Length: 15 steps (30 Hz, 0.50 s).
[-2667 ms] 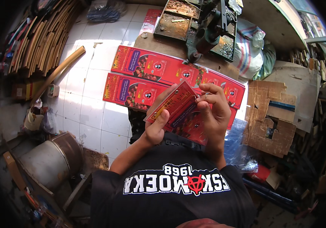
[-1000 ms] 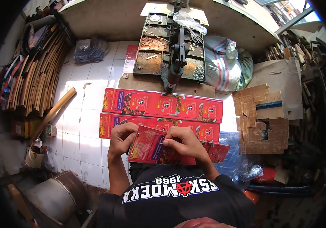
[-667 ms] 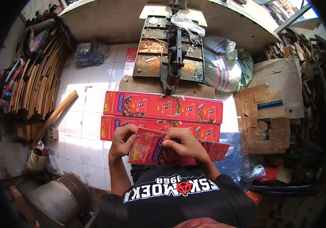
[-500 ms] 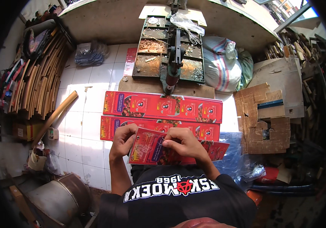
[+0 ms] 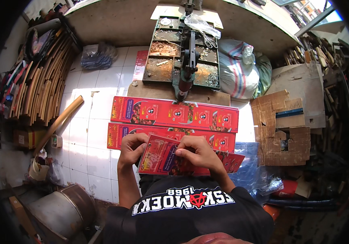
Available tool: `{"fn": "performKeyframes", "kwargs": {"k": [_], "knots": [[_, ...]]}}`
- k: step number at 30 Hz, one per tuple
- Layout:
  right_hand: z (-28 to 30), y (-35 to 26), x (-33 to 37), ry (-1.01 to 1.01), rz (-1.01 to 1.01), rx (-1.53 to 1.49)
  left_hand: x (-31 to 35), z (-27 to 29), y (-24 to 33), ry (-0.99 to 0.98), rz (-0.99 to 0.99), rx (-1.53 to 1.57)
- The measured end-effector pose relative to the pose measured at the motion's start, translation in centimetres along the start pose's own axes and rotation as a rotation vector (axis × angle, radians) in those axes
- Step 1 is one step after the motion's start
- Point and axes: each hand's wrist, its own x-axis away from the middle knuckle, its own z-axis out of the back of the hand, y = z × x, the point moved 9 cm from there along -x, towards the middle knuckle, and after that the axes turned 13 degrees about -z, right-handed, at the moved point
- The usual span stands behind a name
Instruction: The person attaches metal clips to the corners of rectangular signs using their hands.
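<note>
A red printed strip with food pictures is tilted close to my body. My left hand is closed at the strip's left end, thumb against its edge. My right hand pinches the strip's upper edge nearer the middle, thumb on the printed face. Beyond it lie two stacks of similar strips: a near red stack, partly covered by my hands, and a far red stack. Behind the far stack stands the green hand press, its lower end just touching or overlapping the stack's back edge in view.
A divided tray with small metal parts surrounds the press; scissors and a plastic bag lie on it. White sacks and cut cardboard are at the right. A cardboard tube and stacked boards stand left.
</note>
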Motion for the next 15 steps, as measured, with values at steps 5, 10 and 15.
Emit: {"fn": "performKeyframes", "kwargs": {"k": [5, 10, 15], "knots": [[-0.3, 0.14, -0.12, -0.022, 0.0, 0.022, -0.3, -0.31, 0.53, -0.025, -0.031, -0.004], [-0.44, 0.17, -0.15, -0.032, -0.019, 0.027, -0.25, -0.29, 0.39, -0.043, -0.032, -0.022], [-0.48, 0.01, -0.2, -0.042, -0.007, 0.03, 0.21, -0.2, -0.35, 0.01, 0.004, 0.03]]}}
